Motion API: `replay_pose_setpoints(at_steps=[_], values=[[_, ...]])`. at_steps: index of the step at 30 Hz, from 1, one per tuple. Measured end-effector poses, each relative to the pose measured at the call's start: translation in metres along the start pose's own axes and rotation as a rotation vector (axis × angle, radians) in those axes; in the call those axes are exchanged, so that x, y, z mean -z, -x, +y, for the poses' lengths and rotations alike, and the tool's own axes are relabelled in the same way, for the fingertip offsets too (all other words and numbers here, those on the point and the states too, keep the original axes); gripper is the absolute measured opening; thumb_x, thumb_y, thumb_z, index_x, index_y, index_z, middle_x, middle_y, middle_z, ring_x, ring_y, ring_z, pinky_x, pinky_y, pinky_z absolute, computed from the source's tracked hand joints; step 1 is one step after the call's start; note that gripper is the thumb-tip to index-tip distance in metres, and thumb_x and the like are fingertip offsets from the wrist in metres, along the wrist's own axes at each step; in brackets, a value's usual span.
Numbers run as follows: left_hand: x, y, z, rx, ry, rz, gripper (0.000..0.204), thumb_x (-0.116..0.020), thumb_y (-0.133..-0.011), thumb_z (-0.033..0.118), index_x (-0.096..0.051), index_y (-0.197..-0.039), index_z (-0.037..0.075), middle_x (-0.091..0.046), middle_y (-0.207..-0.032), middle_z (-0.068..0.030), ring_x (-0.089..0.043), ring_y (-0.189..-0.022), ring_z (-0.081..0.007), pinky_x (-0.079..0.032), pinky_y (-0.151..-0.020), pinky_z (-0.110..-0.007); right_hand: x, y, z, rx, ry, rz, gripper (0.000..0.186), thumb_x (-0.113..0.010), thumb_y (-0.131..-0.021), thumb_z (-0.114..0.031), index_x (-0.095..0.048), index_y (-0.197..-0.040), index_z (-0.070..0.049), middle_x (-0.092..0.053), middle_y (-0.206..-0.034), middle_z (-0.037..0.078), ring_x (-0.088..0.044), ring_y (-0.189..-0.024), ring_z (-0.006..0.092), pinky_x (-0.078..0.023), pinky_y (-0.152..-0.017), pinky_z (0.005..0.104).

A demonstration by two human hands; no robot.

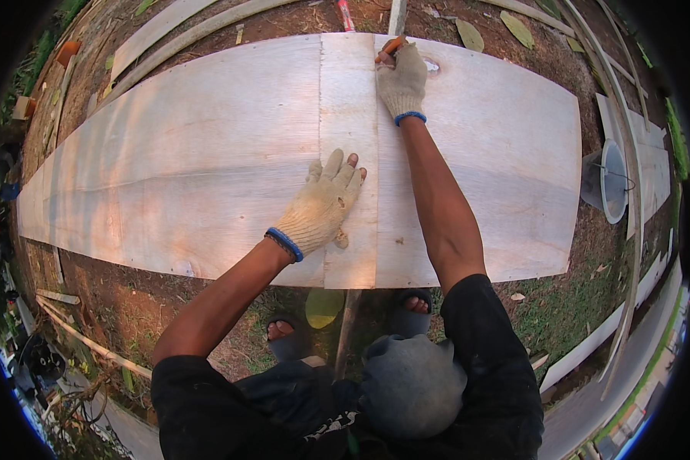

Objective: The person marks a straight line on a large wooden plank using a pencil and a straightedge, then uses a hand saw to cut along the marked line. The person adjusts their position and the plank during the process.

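The left hand [320, 207] lies with fingers spread flat on a narrow plywood strip [350, 115], pinning it as a straightedge on the large plywood sheet [192, 153], while the right hand [402, 80] grips an orange pencil [389, 48] against its far edge.

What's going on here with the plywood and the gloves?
A person in knit gloves is bent over a plywood sheet lying on bare ground. The left hand presses flat on a narrow strip laid across the sheet. The right hand reaches to the far edge, holding an orange pencil at the strip's right edge. A bucket sits to the right, with loose boards beyond the sheet.
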State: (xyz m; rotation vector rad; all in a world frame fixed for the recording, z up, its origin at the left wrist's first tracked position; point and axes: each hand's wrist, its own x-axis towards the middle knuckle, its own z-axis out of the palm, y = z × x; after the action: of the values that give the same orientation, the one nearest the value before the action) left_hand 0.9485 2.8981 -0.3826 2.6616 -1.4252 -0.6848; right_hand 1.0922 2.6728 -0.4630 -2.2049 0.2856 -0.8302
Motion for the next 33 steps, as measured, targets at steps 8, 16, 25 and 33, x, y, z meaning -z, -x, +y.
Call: replay_pose_setpoints(at_steps=[8, 16, 25, 33], values=[[0.006, -0.001, 0.003, 0.005, -0.031, -0.036, 0.121, -0.092, -0.062, 0.034, -0.028, -0.158, -0.006, -0.028, -0.164, -0.0275, -0.02, -0.155, -0.0456, -0.028, -0.125, -0.058, -0.001, 0.001, 0.001, -0.032, -0.046, -0.001, 0.012, -0.069, -0.084, -0.004, -0.063, -0.095, -0.005, -0.065, -0.093, 0.019, -0.065, -0.09, 0.0395, -0.051, -0.08, 0.0479], [0.002, 0.002, 0.0, -0.009, -0.051, -0.005, 0.121, -0.091, -0.063, 0.038, -0.028, -0.158, -0.005, -0.03, -0.163, -0.0284, -0.02, -0.155, -0.0469, -0.026, -0.125, -0.058, -0.003, -0.002, 0.002, 0.053, 0.043, 0.04, 0.01, -0.072, -0.086, -0.008, -0.065, -0.092, -0.004, -0.069, -0.086, 0.018, -0.069, -0.082, 0.0375, -0.053, -0.073, 0.045], [-0.012, -0.005, -0.001, 0.011, -0.139, 0.029, 0.118, -0.093, -0.066, 0.035, -0.029, -0.159, 0.0, -0.029, -0.165, -0.0242, -0.022, -0.155, -0.0424, -0.03, -0.125, -0.056, -0.022, -0.002, 0.022, 0.104, -0.046, 0.186, 0.009, -0.063, -0.088, -0.003, -0.061, -0.096, -0.005, -0.065, -0.082, 0.019, -0.065, -0.076, 0.0368, -0.052, -0.068, 0.0466], [-0.026, -0.007, -0.003, 0.017, -0.2, 0.111, 0.12, -0.094, -0.064, 0.038, -0.03, -0.16, 0.006, -0.031, -0.165, -0.019, -0.024, -0.156, -0.0379, -0.029, -0.127, -0.053, -0.035, -0.023, 0.027, -0.006, -0.532, 0.157, 0.011, -0.06, -0.096, -0.007, -0.065, -0.105, -0.001, -0.066, -0.084, 0.02, -0.065, -0.074, 0.0336, -0.052, -0.068, 0.0422]])
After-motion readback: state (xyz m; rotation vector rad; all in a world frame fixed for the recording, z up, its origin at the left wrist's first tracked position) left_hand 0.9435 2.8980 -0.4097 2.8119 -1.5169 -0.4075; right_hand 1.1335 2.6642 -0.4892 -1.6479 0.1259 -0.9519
